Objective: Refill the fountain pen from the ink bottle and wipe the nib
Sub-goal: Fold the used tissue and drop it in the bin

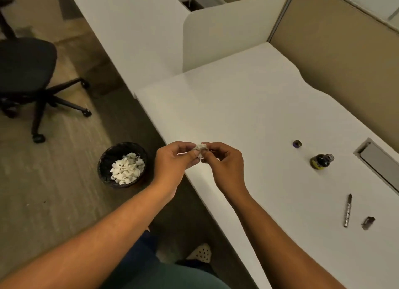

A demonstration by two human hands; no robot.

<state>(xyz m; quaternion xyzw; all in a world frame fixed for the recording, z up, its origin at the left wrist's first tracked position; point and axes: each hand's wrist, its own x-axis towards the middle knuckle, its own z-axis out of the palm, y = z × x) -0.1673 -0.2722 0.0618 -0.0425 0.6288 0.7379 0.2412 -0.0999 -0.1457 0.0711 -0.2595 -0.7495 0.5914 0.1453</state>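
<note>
Both my hands — left [172, 160] & right [224, 163] — pinch a crumpled tissue [199, 148] at frame center, hiding whatever's inside; bin [103, 159] lower left holds used tissues, uncapped ink bottle [320, 161] at right w/ pen parts [348, 211] — blurry.

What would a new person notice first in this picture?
Both hands meet over the near edge of the white desk, the left hand and right hand pinching a small crumpled tissue. On the floor to the left stands a black wastebasket holding used white tissues. An uncapped ink bottle stands to the right.
</note>
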